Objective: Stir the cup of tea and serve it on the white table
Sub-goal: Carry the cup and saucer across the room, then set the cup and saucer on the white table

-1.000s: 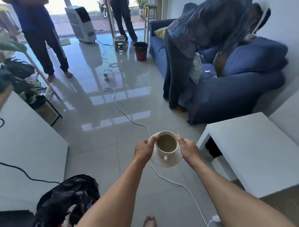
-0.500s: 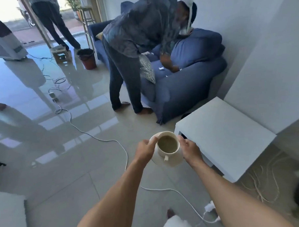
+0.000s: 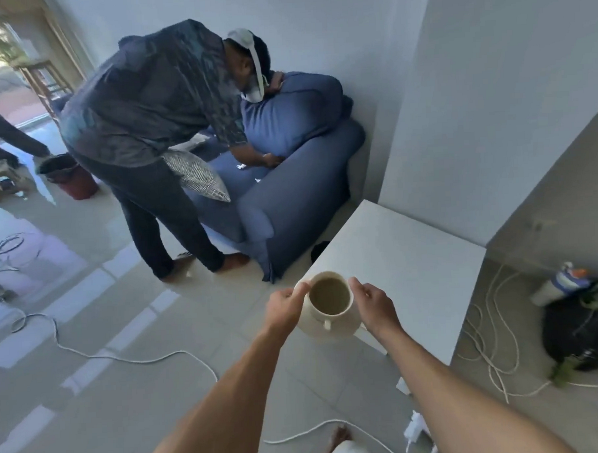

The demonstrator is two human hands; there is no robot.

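Note:
A white cup (image 3: 330, 302) full of brownish tea stands on a white saucer (image 3: 339, 328), its handle turned toward me. My left hand (image 3: 283, 309) grips the saucer's left rim and my right hand (image 3: 374, 303) grips its right rim. I carry both in the air at the near left corner of the low white table (image 3: 402, 273), which stands just ahead and to the right. No spoon shows.
A person bends over the blue sofa (image 3: 289, 199) just beyond the table's far end. White cables (image 3: 135, 359) snake across the tiled floor near my feet. A black bag (image 3: 583, 327) and more cable lie right of the table. A red bucket (image 3: 73, 179) stands at the left.
My view has swung right and closer to the white table. The cup and saucer, still held in both hands, now hang at the table's near corner.

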